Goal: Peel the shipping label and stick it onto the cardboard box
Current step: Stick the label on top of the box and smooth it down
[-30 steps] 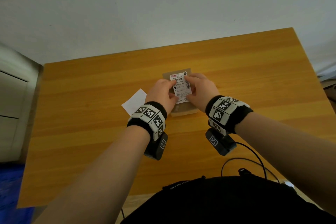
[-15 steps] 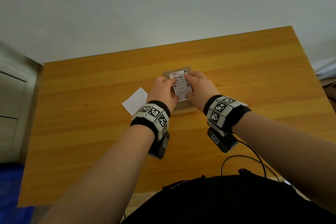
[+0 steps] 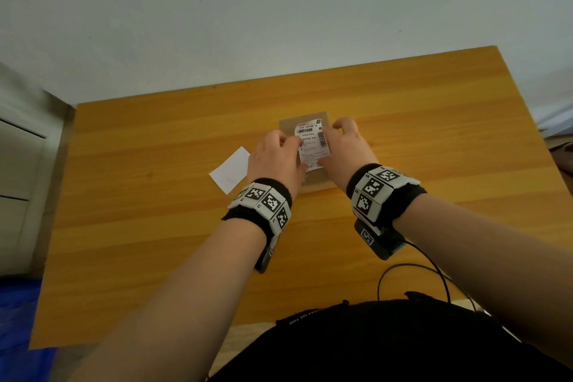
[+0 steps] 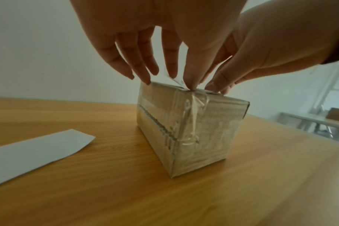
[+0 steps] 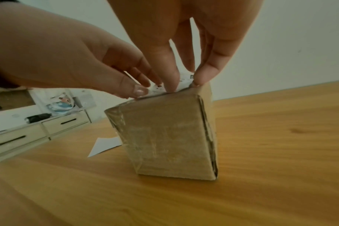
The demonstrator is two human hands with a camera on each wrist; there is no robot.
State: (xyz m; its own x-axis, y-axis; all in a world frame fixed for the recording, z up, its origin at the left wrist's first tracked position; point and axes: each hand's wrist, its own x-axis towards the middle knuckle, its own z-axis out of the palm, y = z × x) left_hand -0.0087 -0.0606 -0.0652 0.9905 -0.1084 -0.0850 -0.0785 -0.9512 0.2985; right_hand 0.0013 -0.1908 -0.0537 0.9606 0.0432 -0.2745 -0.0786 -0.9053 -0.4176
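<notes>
While both hands work over it, the small brown cardboard box wrapped in clear tape (image 3: 316, 183) stands upright on the orange-yellow wooden table (image 3: 434, 139), near its middle, and the white printed shipping label with black barcodes and a red strip at its top (image 3: 311, 146) lies on the box's top face, its far edge close to the far edge of the box. The left hand (image 3: 274, 158) reaches in from the left side with its fingers (image 4: 143, 67) held nearly straight and fanned apart, tips pointing down onto the top of the box and the label's left edge; the thumb tip touches the near top corner, where the tape bunches up. The right hand (image 3: 345, 149) comes in from the right, its fingers (image 5: 209, 70) also extended and pressing down on the label's right edge, thumb tip down on the paper near the front; neither hand curls round anything. Whether the label is stuck flat all over cannot be told, since in the right wrist view its surface looks slightly lifted between the fingertips. Just left of the box, flat on the table, lies a blank white rectangular sheet of backing paper (image 3: 231, 170), apart from both hands. At the left edge stands a pale drawer cabinet with dark handles (image 5: 29, 134).
</notes>
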